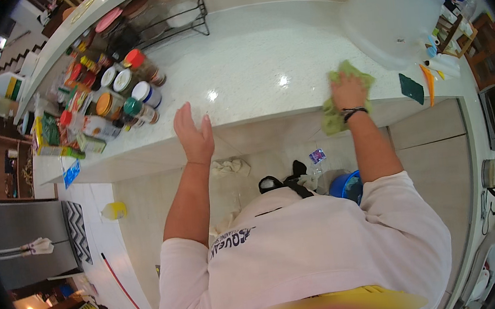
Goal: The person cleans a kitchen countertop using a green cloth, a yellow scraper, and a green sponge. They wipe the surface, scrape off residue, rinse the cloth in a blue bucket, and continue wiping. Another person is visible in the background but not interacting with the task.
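My right hand presses flat on a light green cloth at the front edge of the white speckled countertop. Part of the cloth hangs over that edge. Empty, with its fingers extended and the thumb apart, my left hand is at the counter's edge farther left; whether it touches the stone I cannot tell. Nearest to it is a green-lidded spice jar, at the front of a crowd of seasoning jars and packets. A dark green scouring pad and an orange scraper-like tool lie right of the cloth.
A large translucent container stands at the back right. Glass jars sit in a black wire rack at the back left. Below the counter are a blue bucket, a crumpled pale cloth and a bottle of yellow liquid.
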`<state>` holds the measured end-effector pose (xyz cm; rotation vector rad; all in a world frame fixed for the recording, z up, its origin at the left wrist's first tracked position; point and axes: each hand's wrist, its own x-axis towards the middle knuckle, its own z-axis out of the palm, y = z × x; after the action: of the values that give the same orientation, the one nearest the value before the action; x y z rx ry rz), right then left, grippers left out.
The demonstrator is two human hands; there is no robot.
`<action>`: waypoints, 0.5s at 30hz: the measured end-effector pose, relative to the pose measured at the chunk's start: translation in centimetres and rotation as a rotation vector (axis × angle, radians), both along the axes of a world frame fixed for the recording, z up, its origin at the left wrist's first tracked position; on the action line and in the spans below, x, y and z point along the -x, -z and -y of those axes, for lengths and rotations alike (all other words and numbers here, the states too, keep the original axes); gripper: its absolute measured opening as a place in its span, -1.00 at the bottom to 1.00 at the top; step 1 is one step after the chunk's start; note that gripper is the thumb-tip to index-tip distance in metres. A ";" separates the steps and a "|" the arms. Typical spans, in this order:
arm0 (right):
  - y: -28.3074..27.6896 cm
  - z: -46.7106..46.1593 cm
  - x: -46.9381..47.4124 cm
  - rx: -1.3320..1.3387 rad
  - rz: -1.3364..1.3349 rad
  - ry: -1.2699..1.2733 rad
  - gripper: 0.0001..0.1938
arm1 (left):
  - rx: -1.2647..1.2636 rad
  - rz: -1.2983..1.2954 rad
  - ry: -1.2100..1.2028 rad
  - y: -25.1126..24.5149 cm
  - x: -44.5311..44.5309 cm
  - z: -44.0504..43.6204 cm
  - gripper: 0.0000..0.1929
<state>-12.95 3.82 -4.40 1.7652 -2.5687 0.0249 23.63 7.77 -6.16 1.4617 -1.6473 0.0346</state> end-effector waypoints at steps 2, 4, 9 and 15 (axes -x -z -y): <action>1.0 -1.3 -6.1 0.115 -0.023 -0.217 -0.49 | 0.002 0.070 0.011 0.2 -1.4 -4.2 -0.47; 1.4 -1.9 -12.6 0.159 0.033 -0.430 -0.48 | -0.066 0.076 -0.032 0.3 -3.3 -8.0 -0.47; 0.4 -2.7 -25.5 0.144 0.101 -0.896 -0.53 | -0.186 0.002 -0.153 1.5 -7.1 -14.4 -0.47; 2.0 -3.5 -25.0 0.255 0.100 -1.067 -0.58 | -0.222 0.075 -0.217 3.7 -9.4 -18.6 -0.48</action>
<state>12.05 7.36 -6.43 2.7601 -1.2737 0.4290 32.99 26.42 -9.89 1.8243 -1.5841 0.0283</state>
